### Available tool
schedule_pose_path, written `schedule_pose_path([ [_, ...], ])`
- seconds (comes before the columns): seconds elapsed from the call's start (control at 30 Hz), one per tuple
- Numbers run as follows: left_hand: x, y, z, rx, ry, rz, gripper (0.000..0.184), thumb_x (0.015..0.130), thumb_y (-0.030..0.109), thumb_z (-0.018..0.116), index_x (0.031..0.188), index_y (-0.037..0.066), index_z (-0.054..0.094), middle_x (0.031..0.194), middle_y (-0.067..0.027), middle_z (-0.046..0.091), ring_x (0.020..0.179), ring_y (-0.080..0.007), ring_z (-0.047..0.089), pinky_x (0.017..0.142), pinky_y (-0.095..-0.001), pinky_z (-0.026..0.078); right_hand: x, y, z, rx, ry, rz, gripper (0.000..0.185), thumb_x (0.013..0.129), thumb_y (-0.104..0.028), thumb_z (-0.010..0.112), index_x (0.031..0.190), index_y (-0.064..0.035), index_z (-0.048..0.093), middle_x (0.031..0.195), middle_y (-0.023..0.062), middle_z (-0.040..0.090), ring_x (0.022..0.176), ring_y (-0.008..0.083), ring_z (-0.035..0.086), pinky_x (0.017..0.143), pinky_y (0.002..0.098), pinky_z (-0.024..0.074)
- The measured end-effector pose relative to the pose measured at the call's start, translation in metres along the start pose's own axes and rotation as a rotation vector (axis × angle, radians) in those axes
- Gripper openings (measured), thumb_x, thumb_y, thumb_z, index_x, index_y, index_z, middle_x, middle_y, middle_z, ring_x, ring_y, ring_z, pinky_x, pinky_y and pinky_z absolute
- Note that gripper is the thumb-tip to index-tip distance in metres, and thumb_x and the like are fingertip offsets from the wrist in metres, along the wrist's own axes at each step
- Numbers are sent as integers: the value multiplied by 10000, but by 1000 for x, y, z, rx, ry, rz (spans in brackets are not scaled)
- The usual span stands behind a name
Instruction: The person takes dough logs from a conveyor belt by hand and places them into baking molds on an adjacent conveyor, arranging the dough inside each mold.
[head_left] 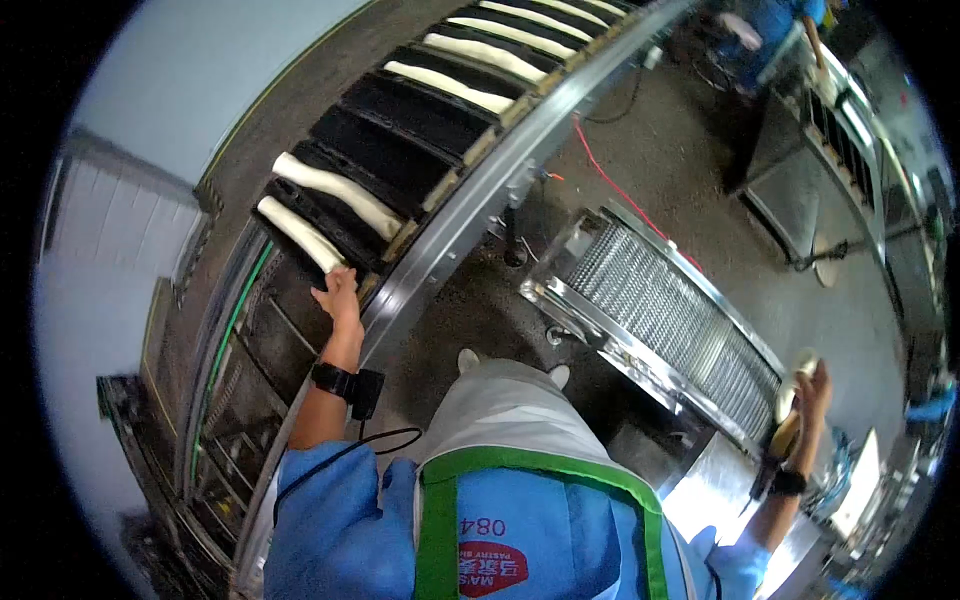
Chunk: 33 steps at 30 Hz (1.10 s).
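On the left, my left hand (343, 295) reaches to the rack of dark trays, its fingertips on the near end of a long, pale dough strip (298, 233). That strip lies in the nearest dark trough. Beside it, a second dough strip (338, 194) lies in its own trough. Far to the right, my right hand (815, 396) is closed around a pale piece of dough (786, 398) at the end of a metal mesh conveyor (675, 310). The fingers partly cover this piece, and it is slightly blurred.
More dough strips (485, 55) lie in troughs along the line, past a dark trough (405, 135) with no dough. A steel rail (440, 235) edges the line. A red hose (620, 190) crosses the floor. Another person (770, 30) stands at the far right by a metal machine (800, 180).
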<state>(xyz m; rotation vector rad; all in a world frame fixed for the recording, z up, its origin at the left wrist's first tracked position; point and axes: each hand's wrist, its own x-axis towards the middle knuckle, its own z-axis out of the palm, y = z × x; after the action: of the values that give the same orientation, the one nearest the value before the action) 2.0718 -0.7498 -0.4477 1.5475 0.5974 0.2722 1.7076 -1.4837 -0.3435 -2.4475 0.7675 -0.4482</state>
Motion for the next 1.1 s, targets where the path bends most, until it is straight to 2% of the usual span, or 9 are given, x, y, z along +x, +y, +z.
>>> schedule_pose_path([
  [0.03,-16,32,4,96,-78,-123,506,746,238,554,1148,29,328,1256,-169,237,1130,-288,308,929,-375,223,24,-48,-13,272,76,4,344,761,-123,521,1059,26,439,920,58,522,756,129,511,578,238,408],
  [0.2,-10,15,-40,313,-21,-4,324,760,278,523,1056,172,447,1321,-178,-60,1211,-363,2,942,-408,153,30,-286,-31,781,149,-254,413,718,-133,553,1085,2,419,950,102,509,791,149,508,523,222,378],
  [0.4,-30,14,-81,428,-13,223,292,749,224,536,1015,142,447,1312,-221,-23,1219,-344,-3,938,-403,135,53,-452,72,1112,0,-272,408,689,-69,537,1073,1,421,965,127,510,842,230,537,633,358,503],
  [0.47,-41,28,-92,324,-40,165,348,734,178,545,1055,116,426,1302,-243,39,1218,-346,32,937,-382,152,42,-515,129,1175,-270,-460,382,699,-64,528,1061,4,427,968,132,509,821,233,545,629,369,505],
  [0.57,-50,66,-92,534,86,527,438,705,102,536,1112,57,381,1248,-247,206,1175,-362,167,936,-347,193,11,-588,216,1221,-519,-403,321,712,-63,527,1012,14,440,925,110,533,699,191,573,649,292,482],
  [0.6,-38,72,-93,535,97,518,438,705,102,536,1112,57,381,1248,-247,206,1175,-362,167,936,-347,193,6,-593,253,1089,-676,-426,333,698,-57,536,1014,1,450,939,130,530,778,225,559,692,303,459],
  [0.67,-8,83,-94,501,-173,542,437,713,117,520,1117,48,369,1238,-214,230,1173,-330,185,937,-360,202,-1,-584,335,394,-550,-950,358,681,-50,550,1024,-12,453,954,150,505,876,287,513,739,323,427],
  [0.87,76,121,-64,377,-135,-243,547,758,215,476,1233,88,238,1266,-170,188,1175,-271,202,902,-397,243,-33,-571,360,268,-547,-986,314,646,16,524,958,-5,504,933,152,464,891,344,455,764,361,400],
  [1.1,131,83,-111,340,-333,-137,615,754,166,462,1261,17,147,1253,-153,277,1044,-266,357,838,-361,307,-3,-471,314,110,-619,-819,262,682,-22,532,942,-44,514,948,144,492,919,303,468,775,342,387],
])
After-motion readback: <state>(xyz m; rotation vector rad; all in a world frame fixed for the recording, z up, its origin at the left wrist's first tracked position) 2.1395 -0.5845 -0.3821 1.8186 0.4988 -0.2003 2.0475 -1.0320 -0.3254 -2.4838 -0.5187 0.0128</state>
